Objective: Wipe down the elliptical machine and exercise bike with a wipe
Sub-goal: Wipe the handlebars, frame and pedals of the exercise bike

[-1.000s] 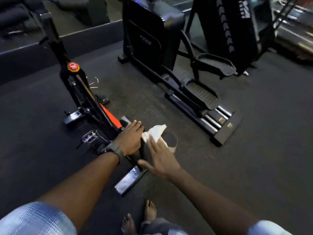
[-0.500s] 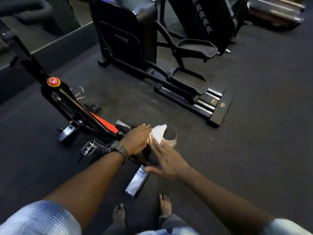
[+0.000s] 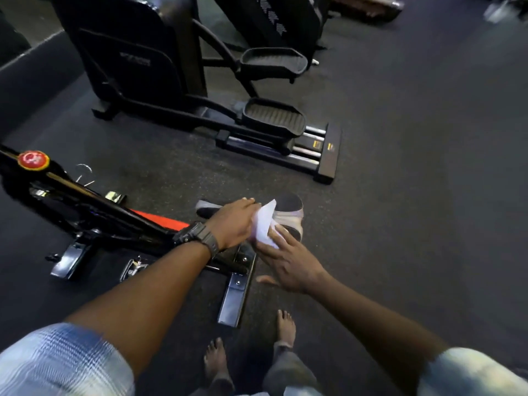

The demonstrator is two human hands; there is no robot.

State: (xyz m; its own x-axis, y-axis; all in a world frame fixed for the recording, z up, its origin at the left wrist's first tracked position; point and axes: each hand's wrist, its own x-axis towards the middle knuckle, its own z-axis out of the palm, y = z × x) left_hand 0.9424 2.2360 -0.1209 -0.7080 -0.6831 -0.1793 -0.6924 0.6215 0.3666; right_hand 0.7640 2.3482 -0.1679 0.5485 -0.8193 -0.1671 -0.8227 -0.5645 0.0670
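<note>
Dark rubber gym floor fills the view. Elliptical machine stands far left of centre, black housing upright, two ribbed foot pedals trailing toward its rear rail; nothing touches it. Exercise bike lies nearer, black frame with an orange-red panel, red knob at its far-left end, rear stabiliser bar just ahead of two bare feet. Bike saddle sits at centre, grey and black. Left hand, dark wristwatch on the wrist, rests palm-down on the saddle's nose with fingers loosely curled; whether it grips I cannot tell. Right hand is spread flat, fingers extended, pressing the white wipe against the saddle's near side, just beside the left hand's knuckles.
</note>
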